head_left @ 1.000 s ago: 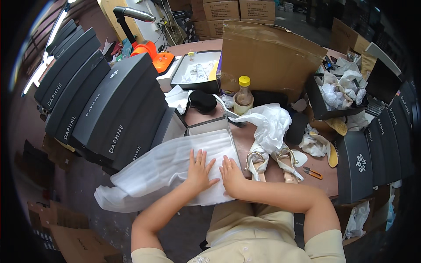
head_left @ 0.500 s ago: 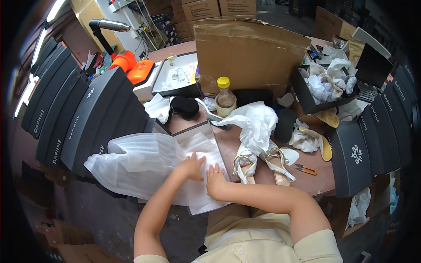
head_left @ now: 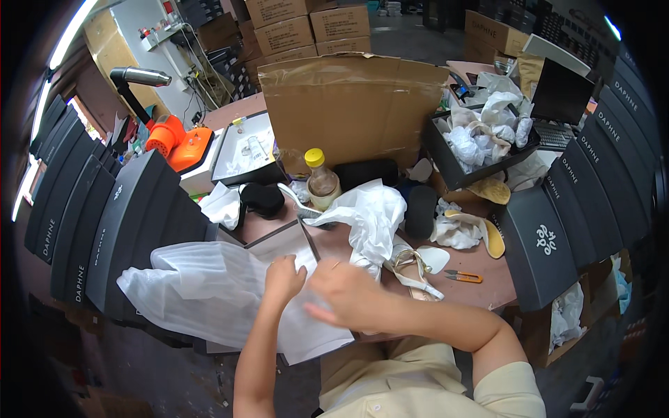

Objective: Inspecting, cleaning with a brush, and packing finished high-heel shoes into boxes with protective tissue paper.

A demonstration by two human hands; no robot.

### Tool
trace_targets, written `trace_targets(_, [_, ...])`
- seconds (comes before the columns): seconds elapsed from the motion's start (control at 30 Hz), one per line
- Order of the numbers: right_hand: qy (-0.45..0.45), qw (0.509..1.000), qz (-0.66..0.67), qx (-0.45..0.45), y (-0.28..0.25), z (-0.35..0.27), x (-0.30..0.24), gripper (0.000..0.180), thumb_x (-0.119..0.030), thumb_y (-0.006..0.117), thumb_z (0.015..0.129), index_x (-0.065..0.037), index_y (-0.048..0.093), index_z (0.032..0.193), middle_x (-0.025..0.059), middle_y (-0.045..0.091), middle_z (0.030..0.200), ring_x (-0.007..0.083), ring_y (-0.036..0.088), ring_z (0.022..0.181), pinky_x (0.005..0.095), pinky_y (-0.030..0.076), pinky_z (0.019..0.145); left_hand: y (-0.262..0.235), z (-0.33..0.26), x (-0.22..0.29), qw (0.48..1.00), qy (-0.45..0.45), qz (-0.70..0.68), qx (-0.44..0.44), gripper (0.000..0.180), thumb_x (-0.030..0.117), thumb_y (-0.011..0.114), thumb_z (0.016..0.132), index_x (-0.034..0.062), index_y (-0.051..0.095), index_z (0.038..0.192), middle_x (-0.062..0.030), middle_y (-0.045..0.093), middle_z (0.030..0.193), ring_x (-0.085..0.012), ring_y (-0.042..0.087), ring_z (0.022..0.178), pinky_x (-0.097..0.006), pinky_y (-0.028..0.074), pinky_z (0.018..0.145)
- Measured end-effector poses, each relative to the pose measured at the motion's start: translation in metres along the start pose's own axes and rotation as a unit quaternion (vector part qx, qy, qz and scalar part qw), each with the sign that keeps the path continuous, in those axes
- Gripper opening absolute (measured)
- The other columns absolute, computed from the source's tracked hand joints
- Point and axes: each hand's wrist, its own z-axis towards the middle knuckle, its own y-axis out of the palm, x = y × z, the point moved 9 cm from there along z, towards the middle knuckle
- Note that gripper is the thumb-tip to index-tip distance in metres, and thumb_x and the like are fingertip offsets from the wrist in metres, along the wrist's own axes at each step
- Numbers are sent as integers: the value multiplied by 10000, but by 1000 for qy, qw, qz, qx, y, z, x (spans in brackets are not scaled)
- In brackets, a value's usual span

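Head view. Item: white tissue sheet (head_left: pixel 209 292), near left of table (head_left: pixel 481 296), now bunched up over the open shoe box (head_left: pixel 282 244) where a second ago it lay flatter under spread palms. Left hand (head_left: pixel 282 279) curled, fingers closed on the sheet. Right hand (head_left: pixel 345 292) pressing it, blurred; grip cannot be told. Sandals (head_left: pixel 411 268) just right.

Shoe-packing workshop: stacked shoeboxes (head_left: pixel 118 230), cartons (head_left: pixel 282 35).

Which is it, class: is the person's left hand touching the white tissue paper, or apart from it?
Touching: in the head view the left hand rests directly on the white tissue paper, with no gap showing.
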Motion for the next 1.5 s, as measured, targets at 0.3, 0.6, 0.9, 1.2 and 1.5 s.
trace_targets(0.3, [2, 977, -49, 210, -99, -67, 101, 380, 34, 562, 697, -77, 625, 1055, 67, 597, 875, 222, 569, 742, 317, 470, 663, -80, -64, 157, 886, 339, -51, 313, 963, 163, 764, 625, 115, 227, 1422, -167, 284, 1416, -386, 286, 1299, -512, 253, 1049])
trace_targets(0.6, [162, 846, 256, 440, -206, -154, 195, 204, -9, 545, 880, 65, 596, 1063, 88, 657, 935, 92, 593, 800, 216, 464, 712, -92, -42, 127, 790, 281, -542, 62, 185, -40, 620, 788, -48, 657, 968, -61, 671, 892, -88, 607, 814, -210, 479, 746])
trace_targets(0.9, [235, 790, 507, 254, -155, -85, 231, 225, -257, 537, 935, -45, 568, 866, -40, 475, 513, 20, 354, 379, 191, 244, 330, -138, -65, 5, 838, 122, -481, 227, 354, 305, 641, 870, -1, 658, 693, -11, 622, 636, -34, 524, 509, -195, 382, 454])
trace_targets(1.2, [-18, 942, 100, 320, -75, -23, -13, 598, -342, 753, 701, -61, 513, 1170, 135, 506, 1177, 324, 457, 1125, 434, 351, 971, -131, -112, 53, 665, 193, -719, 62, 190, 86, 633, 843, -48, 608, 976, -74, 661, 850, -111, 634, 733, -237, 508, 662])
trace_targets(1.5, [-36, 824, 558, 92, -19, 19, 13, 301, -186, 616, 864, -26, 562, 1113, 85, 617, 1012, 219, 573, 997, 347, 450, 861, -124, -144, 55, 458, 197, -853, 153, 349, 319, 491, 942, -11, 598, 973, -105, 635, 851, -163, 609, 800, -302, 489, 718])
